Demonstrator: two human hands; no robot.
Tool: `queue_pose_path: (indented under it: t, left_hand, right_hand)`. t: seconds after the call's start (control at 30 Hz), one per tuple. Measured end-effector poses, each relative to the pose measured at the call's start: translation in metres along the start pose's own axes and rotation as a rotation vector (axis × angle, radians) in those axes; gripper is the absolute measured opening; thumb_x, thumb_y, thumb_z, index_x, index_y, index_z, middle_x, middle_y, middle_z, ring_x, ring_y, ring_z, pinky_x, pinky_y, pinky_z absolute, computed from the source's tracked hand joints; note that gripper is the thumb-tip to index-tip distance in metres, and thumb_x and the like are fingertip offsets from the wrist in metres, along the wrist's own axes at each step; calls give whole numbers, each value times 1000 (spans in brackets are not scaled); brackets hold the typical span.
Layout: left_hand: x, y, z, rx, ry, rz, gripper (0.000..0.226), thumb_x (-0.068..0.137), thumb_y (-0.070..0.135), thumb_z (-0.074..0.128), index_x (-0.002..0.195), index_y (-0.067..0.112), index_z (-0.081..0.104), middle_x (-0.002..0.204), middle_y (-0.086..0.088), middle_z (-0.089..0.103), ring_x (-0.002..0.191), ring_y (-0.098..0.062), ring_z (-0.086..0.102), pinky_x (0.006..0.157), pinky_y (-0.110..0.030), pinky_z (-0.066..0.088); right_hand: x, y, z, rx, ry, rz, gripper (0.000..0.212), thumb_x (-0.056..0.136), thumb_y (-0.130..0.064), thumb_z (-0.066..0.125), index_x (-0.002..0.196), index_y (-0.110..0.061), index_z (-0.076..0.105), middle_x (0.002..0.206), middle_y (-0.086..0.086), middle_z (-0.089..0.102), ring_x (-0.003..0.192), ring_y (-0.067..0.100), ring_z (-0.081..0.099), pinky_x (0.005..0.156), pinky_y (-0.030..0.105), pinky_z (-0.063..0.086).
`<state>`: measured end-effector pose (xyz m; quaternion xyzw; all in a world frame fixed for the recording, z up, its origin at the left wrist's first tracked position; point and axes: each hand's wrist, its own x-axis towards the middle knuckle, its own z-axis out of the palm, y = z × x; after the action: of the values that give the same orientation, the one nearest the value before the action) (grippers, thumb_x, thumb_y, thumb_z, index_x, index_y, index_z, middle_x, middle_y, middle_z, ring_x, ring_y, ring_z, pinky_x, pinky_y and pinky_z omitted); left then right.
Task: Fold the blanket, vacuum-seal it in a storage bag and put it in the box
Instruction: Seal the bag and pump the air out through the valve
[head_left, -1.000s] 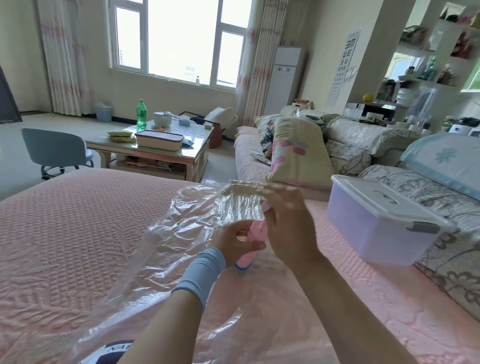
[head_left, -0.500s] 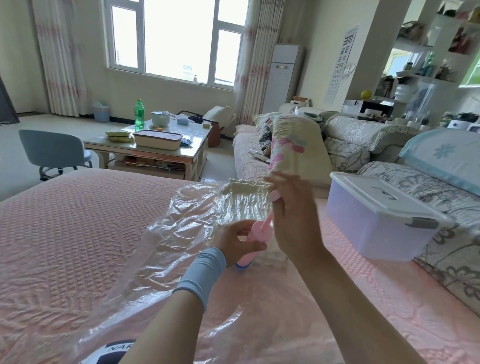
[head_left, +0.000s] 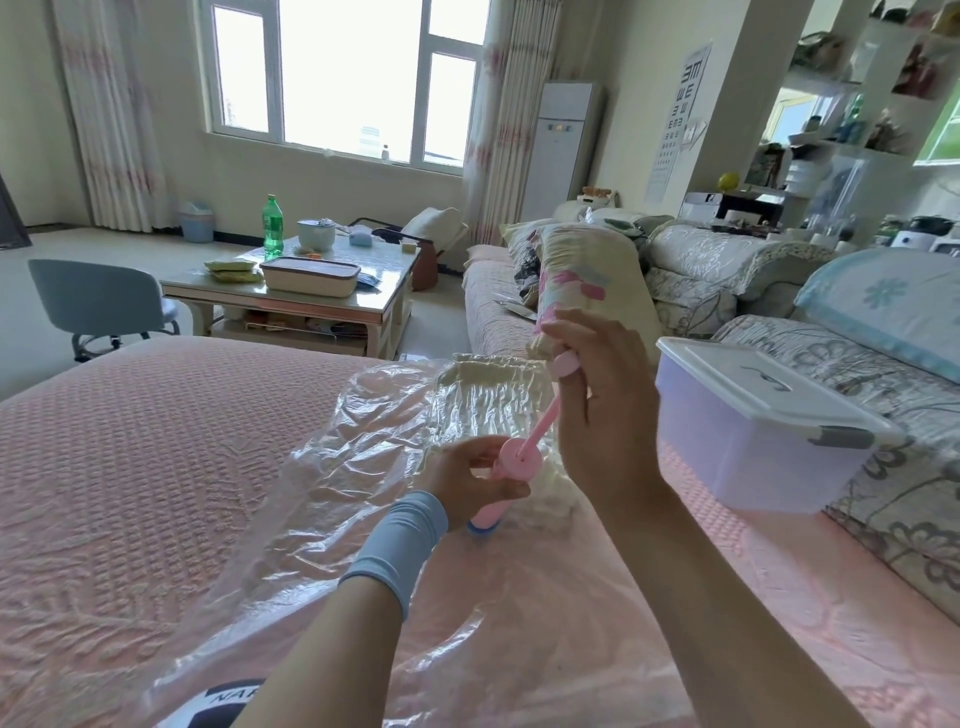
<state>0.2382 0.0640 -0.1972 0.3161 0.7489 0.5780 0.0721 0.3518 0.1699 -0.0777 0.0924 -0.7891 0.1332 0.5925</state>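
A clear plastic storage bag (head_left: 332, 499) lies crinkled on the pink bed cover. Inside it, at the far end, sits the folded cream blanket (head_left: 493, 400), pressed flat under the film. A pink hand pump (head_left: 511, 467) stands upright on the bag, its blue base down. My left hand (head_left: 467, 483) grips the pump's barrel. My right hand (head_left: 597, 395) holds the pump's handle, raised high with the thin pink rod pulled out. The lidded translucent box (head_left: 748, 421) stands on the bed to the right, its white lid on.
A sofa (head_left: 883, 467) with floral covers and pillows runs along the right, right behind the box. Beyond the bed's far edge stand a coffee table (head_left: 311, 301) with a green bottle and a grey chair (head_left: 98, 306). Bare pink bed cover (head_left: 130, 467) spreads to the left.
My right hand has risen, drawing the pump's handle and rod up out of the barrel. My left hand stays on the barrel.
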Motion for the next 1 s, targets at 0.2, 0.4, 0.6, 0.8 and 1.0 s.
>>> queue_pose_path:
  t: [0.2,0.4,0.6,0.8,1.0]
  left_hand:
    - [-3,9,-12,64,-83,-31,41,72,21,84,110,23,67,106,5,70,100,-10,64,81,-20,48]
    - [-6,45,-50,-133,-114,-53,53,85,-23,42,113,18,59,126,-12,61,107,-22,56,85,-34,46]
    - [-9,67,-54,61,-18,57,18,93,27,61,111,32,64,102,1,71,90,-13,65,78,-29,51]
    - [-4,67,-45,421,131,63,20,85,46,63,102,36,69,95,8,67,84,-14,63,77,-29,52]
    - [-5,93,-55,711,378,354,19,99,29,51,101,19,68,98,3,63,86,-21,61,77,-35,54]
  right_hand:
    - [-54,15,28,46,-728,259,46,92,6,49,133,-11,63,147,4,49,137,25,41,115,39,35]
    - [-61,26,37,196,-768,372,96,83,-3,67,155,-44,18,165,-10,5,136,13,43,97,23,45]
    - [-60,32,55,575,-576,810,101,77,2,80,153,-33,22,124,5,62,105,22,68,89,40,58]
    - [-74,34,74,501,-633,766,43,76,-20,86,115,-18,69,99,-3,75,94,17,70,89,43,56]
    - [-77,35,88,433,-598,752,35,75,-28,86,106,-22,72,93,-6,74,88,15,69,85,41,56]
